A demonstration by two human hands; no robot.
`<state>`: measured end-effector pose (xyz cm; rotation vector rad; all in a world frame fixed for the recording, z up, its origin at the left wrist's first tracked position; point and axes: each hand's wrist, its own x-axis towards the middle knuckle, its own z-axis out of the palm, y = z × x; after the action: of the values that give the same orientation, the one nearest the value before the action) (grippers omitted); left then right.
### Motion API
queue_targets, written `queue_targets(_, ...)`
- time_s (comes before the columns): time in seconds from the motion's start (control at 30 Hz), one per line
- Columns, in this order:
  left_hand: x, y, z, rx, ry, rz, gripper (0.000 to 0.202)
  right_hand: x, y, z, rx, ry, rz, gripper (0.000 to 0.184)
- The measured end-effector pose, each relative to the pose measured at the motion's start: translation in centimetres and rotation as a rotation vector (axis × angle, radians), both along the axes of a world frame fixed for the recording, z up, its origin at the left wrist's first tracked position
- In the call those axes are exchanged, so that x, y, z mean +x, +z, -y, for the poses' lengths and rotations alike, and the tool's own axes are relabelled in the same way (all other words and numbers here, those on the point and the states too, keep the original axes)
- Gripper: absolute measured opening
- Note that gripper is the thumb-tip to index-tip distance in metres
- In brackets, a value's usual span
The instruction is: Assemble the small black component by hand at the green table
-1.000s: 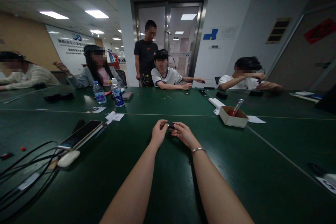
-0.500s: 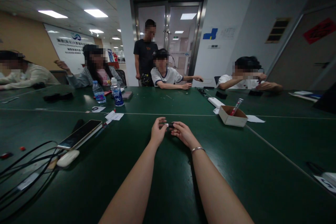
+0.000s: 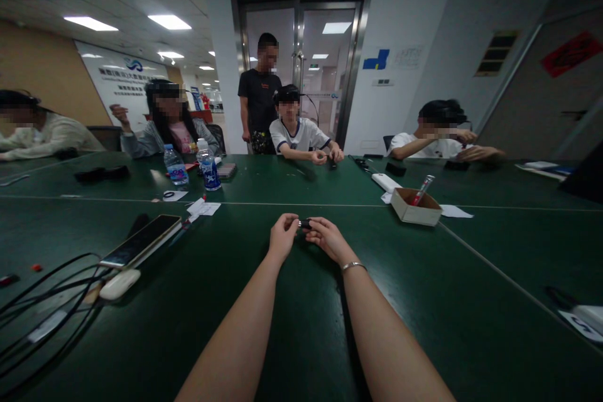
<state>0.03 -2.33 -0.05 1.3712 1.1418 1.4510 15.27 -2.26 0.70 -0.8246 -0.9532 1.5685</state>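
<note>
Both my forearms stretch out over the dark green table (image 3: 301, 326). My left hand (image 3: 282, 237) and my right hand (image 3: 330, 239) meet in the middle, and their fingertips pinch a small black object (image 3: 305, 223) between them. It is too small to make out what it is. A thin bracelet (image 3: 354, 266) circles my right wrist. Both hands hover just above the tabletop.
A phone (image 3: 141, 240), a white oval device (image 3: 120, 284) and black cables (image 3: 42, 301) lie at my left. Two water bottles (image 3: 207, 166) stand farther back. A small cardboard box (image 3: 417, 206) with a pen sits at right. Several people sit around the table; one stands by the glass door.
My hands have stayed together on the small black object, barely shifting. The seated person opposite pulled an outstretched arm back and brought both hands together.
</note>
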Motion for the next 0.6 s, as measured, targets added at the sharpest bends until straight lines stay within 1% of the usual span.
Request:
queue_targets(0.13, -0.07, 0.17, 0.17, 0.003, 0.022, -0.020, 0.022, 0.02, -0.08, -0.09, -0.004, -0.002, 0.005, 0.016)
queue_targets(0.27, -0.14, 0.13, 0.22, 0.073, 0.035, -0.024, 0.029, 0.04, -0.16, -0.16, -0.002, 0.000, 0.004, 0.016)
queue_targets(0.4, -0.19, 0.08, 0.21, 0.106, 0.002, -0.074, 0.025, -0.02, -0.18, -0.13, 0.007, -0.006, 0.003, 0.017)
queue_targets(0.6, -0.13, 0.12, 0.12, 0.084, 0.025, -0.072, 0.021, -0.04, -0.11, -0.12, -0.002, -0.010, 0.004, 0.016)
